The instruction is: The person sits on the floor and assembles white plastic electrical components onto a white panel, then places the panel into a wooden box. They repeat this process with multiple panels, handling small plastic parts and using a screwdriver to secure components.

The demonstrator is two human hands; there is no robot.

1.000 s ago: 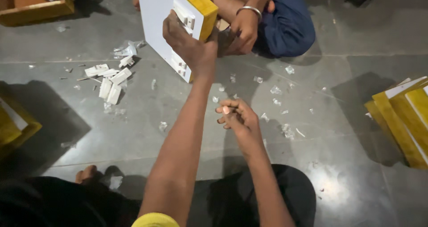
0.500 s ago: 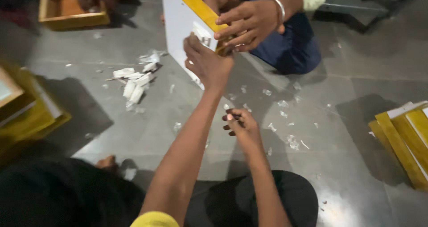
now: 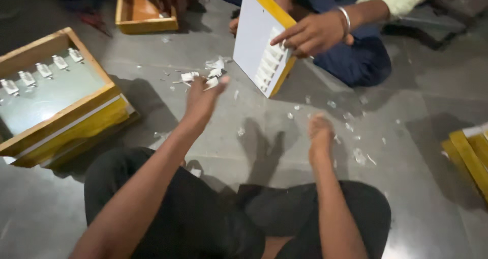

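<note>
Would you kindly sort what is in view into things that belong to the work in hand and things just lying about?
In the work:
- left hand, reaching toward the small white parts
- right hand, blurred, over the floor
- white board with yellow edge, held by another person's hand

Lying about:
- wooden trays
- white scraps

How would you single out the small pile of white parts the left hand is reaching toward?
Start at the white panel with a yellow edge that the other person's hand holds tilted on the grey floor. Just left of its lower edge lies a loose pile of small white plastic pieces, directly beyond the left hand. Unlike the scattered single flakes, these are clustered together.
</note>
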